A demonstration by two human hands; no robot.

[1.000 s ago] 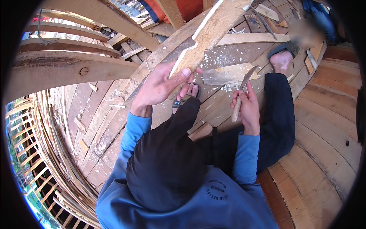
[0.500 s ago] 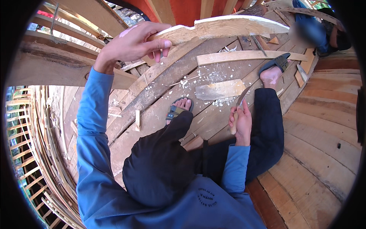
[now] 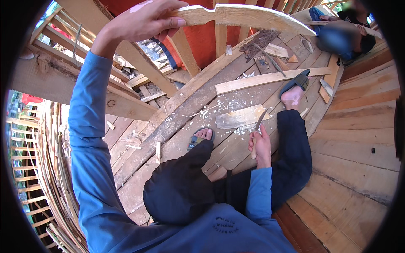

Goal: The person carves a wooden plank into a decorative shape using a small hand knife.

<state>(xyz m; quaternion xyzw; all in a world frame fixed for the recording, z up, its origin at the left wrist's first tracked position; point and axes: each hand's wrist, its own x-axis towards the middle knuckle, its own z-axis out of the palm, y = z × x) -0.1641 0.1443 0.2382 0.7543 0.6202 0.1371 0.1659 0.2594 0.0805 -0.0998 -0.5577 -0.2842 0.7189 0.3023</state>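
Observation:
High at the upper left, my left hand (image 3: pixel 141 21) grips the left end of a long curved piece of wood (image 3: pixel 257 17). That piece has a notch in its upper edge and tapers at its far right end. Lower down, my right hand (image 3: pixel 262 148) is wrapped round the wooden handle of a knife (image 3: pixel 260 121), whose curved blade points up and away. Just beyond the blade, a short flat board (image 3: pixel 240 117) lies on the planks between my feet, with pale shavings (image 3: pixel 206 113) scattered about it.
A long thin wooden strip (image 3: pixel 270 81) lies across the planked floor near my right foot. Wooden ribs (image 3: pixel 145 69) and a beam rise at the left. Stacked strips (image 3: pixel 55 168) stand at the far left, a planked wall (image 3: pixel 354 168) at the right. Another person (image 3: pixel 344 36) sits at the far right.
My left hand has moved up and left, lifting the curved piece of wood. My right hand with the knife has shifted slightly left and nearer. The view has tilted a little.

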